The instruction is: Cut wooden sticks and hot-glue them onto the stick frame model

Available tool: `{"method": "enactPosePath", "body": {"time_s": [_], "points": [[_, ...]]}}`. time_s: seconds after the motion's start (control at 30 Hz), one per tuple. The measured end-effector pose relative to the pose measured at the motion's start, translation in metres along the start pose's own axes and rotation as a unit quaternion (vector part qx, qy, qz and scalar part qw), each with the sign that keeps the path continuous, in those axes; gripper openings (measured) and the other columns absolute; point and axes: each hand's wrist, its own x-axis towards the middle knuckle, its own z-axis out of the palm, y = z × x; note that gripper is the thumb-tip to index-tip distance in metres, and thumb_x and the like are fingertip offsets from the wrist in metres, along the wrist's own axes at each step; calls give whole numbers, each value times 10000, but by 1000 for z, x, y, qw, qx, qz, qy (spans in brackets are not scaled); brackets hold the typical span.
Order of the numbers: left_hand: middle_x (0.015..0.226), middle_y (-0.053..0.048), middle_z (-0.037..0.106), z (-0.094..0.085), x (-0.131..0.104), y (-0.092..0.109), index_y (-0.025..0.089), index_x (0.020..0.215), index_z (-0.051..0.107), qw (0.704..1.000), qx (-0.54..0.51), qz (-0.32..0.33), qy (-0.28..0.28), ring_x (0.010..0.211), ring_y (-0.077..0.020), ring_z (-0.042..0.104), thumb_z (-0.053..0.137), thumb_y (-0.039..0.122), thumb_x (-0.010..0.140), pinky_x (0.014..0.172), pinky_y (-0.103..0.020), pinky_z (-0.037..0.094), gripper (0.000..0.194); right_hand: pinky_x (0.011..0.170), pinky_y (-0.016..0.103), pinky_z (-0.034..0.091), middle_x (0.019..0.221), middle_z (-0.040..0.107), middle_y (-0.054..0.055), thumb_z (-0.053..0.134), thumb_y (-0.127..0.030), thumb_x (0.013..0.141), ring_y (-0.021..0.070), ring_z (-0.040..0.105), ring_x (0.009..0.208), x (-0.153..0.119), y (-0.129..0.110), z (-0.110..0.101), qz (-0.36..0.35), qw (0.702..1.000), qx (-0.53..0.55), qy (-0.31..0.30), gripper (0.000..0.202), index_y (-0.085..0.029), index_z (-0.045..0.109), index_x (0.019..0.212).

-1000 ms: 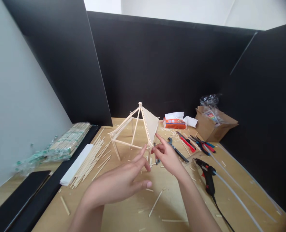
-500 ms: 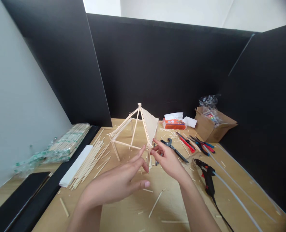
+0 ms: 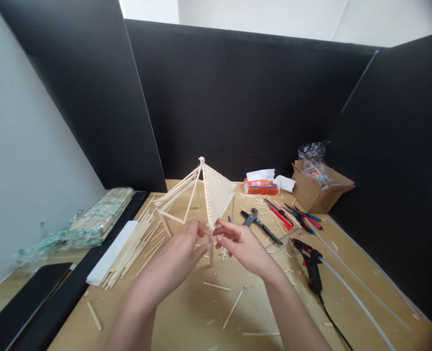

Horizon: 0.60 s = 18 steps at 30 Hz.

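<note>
A small pavilion frame of thin wooden sticks (image 3: 191,197) stands on the table in front of me. Closely laid sticks cover one slope of its peaked roof (image 3: 217,192); the other visible slopes are bare rafters. My left hand (image 3: 182,248) is closed at the near corner, its fingers curled by the lower beam and its thumb against the corner post (image 3: 211,251). From the other side, my right hand (image 3: 243,246) pinches the same corner just under the roof edge. Some of the left fingertips are hidden behind the hand.
Loose sticks (image 3: 128,253) and a white paper strip (image 3: 111,253) lie left, near bagged sticks (image 3: 104,214). To the right are black cutters (image 3: 261,226), a red utility knife (image 3: 279,214), pliers (image 3: 303,217), a corded glue gun (image 3: 310,263), a tissue pack (image 3: 261,186) and a cardboard box (image 3: 320,192).
The frame has turned, so the covered slope faces me more, and its near corner has shifted left and closer. My left hand has gone from spread fingers to closed around that corner.
</note>
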Motion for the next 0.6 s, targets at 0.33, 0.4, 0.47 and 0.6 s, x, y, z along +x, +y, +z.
{"method": "enactPosePath", "body": {"time_s": [0.33,0.4,0.47,0.6], "points": [[1027,-123,670,4,11,16,190,1197,422,998,-20,0,66,887,-268,651,486,410,854,744,-353,451,412,409,199,318,708,647,-14,629,-354,753,92,505,497,15,5,-8,-12,982,116,149,510,-156,496,1204],[985,-109,686,4,12,20,196,1098,487,998,-5,0,58,878,-268,653,470,387,863,718,-341,449,304,400,198,311,713,647,-10,639,-379,745,91,497,487,18,7,-6,-9,982,137,129,566,-151,488,1241],[938,-96,699,4,13,22,200,991,525,999,9,-1,51,853,-264,658,459,362,870,687,-325,442,212,402,195,310,706,646,-5,639,-405,747,88,498,486,21,9,-5,-8,981,156,120,557,-144,515,1222],[884,-86,706,6,15,20,208,944,547,998,22,0,63,810,-253,664,438,344,880,658,-308,432,185,404,188,295,676,639,1,633,-448,753,70,479,465,27,11,-2,-10,974,179,141,431,-131,599,1042]]}}
